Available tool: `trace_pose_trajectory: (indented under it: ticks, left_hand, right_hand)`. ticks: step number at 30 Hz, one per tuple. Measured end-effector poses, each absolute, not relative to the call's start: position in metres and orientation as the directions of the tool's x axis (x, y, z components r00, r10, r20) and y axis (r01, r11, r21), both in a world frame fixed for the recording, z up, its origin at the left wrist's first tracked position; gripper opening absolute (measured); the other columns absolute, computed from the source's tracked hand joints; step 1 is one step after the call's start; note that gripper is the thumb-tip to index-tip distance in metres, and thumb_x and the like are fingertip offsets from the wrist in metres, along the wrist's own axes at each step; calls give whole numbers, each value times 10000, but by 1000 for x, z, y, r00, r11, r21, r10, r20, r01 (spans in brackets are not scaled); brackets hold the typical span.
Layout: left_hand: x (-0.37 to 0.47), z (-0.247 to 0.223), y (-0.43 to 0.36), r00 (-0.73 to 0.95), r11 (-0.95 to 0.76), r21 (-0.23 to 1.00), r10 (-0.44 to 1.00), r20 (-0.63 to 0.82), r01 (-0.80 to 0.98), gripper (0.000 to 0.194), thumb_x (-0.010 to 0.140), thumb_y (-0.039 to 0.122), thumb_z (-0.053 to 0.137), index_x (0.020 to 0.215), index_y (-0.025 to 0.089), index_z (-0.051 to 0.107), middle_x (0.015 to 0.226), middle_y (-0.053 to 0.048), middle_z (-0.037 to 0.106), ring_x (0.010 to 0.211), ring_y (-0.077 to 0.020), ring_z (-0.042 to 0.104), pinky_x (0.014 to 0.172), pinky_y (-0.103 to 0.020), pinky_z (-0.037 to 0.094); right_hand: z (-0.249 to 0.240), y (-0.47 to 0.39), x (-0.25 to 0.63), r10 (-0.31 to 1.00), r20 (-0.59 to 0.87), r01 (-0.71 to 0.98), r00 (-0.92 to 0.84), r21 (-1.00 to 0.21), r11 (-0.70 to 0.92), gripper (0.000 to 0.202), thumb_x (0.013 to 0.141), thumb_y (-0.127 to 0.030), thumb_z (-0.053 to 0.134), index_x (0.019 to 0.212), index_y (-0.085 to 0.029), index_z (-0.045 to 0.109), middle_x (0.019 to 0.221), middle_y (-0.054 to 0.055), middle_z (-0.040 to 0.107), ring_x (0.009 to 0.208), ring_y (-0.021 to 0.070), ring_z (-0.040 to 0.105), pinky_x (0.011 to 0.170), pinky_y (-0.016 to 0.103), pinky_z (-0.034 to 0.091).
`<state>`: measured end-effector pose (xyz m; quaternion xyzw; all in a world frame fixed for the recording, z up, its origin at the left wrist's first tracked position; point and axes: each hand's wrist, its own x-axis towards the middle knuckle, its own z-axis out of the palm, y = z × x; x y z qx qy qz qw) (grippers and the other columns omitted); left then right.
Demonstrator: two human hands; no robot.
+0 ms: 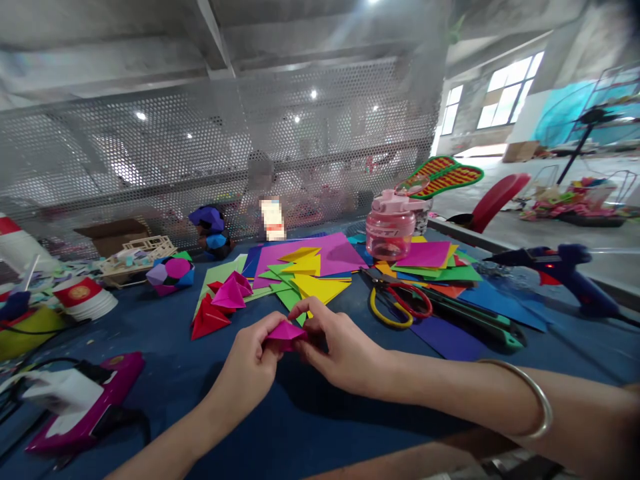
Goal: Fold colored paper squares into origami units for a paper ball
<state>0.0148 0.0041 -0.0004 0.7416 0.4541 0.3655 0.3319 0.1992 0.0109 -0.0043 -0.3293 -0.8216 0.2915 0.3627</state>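
The person's left hand point(253, 347) and right hand point(340, 343) both pinch a folded pink paper piece point(286, 335) above the table point(250, 427), near its near edge, probably to keep the folds from springing open. Scissors point(381, 285) lie to the right, handles toward that edge, presumably for easy grabbing.

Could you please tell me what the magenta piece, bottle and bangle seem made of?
Folded magenta piece: apparently matte paper, judging by its crisp creases. Pink bottle: probably glossy plastic, being see-through. Bangle: likely polished metal, given its silvery shine.
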Motion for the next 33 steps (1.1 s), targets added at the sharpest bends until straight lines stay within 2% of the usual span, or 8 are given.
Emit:
trace_pose_trajectory:
  ticks: [7,11,14,19,22,24,28,33]
  left_hand:
    - [14,-5,9,297,-341,813,930,217,472,162,842,213,488,842,176,646,737,-3,608,629,-146,520,550,-200,373]
    - [12,-3,11,305,-352,780,927,216,517,205,876,258,474,843,165,654,664,17,563,564,-126,456,515,-205,324]
    - [12,-2,10,312,-370,749,922,227,550,220,892,256,445,879,167,646,689,11,576,596,-139,477,528,-218,324]
    - [15,1,3,328,-408,668,911,251,623,181,860,179,425,807,184,598,694,3,596,622,-155,516,570,-243,322]
    - [17,2,-1,331,-412,624,910,249,664,181,838,145,406,819,195,578,681,6,602,587,-154,505,554,-253,296]
    - [18,1,-3,333,-410,604,912,242,683,183,841,149,397,826,198,573,681,0,611,576,-159,502,543,-258,288]
    - [18,0,-6,324,-407,577,913,247,708,192,879,206,390,865,194,581,691,-22,620,617,-185,528,564,-266,309]
    - [17,2,-5,318,-421,569,907,276,707,194,891,221,388,870,206,580,696,-10,622,577,-167,517,529,-259,297]
  right_hand:
    - [-7,11,201,733,458,358,-503,-662,659,372,857,-120,495,1209,-205,412,758,-18,655,648,147,598,595,234,390]
    - [-7,13,201,747,434,337,-504,-697,633,364,868,-128,495,1220,-191,430,791,-1,676,668,149,614,617,238,416]
    - [-4,13,201,781,359,330,-511,-757,564,300,911,-160,458,1210,-180,465,755,-3,667,639,142,607,597,229,432]
    - [-1,13,201,803,309,381,-509,-756,532,203,899,-109,418,1007,-190,569,693,-14,661,611,127,610,575,205,423]
    - [-1,14,202,808,313,402,-499,-742,536,150,835,-70,455,855,-192,539,657,-16,662,560,119,596,535,193,398]
    - [-2,13,202,806,319,406,-500,-735,543,136,818,-67,471,825,-197,510,629,-21,655,548,121,597,519,189,384]
    - [-1,9,201,799,341,415,-496,-715,563,112,833,-106,501,806,-208,462,570,-40,591,495,119,547,472,195,321]
    - [0,10,202,795,370,413,-481,-704,577,107,858,-104,482,914,-195,488,678,-21,609,552,110,525,515,201,333]
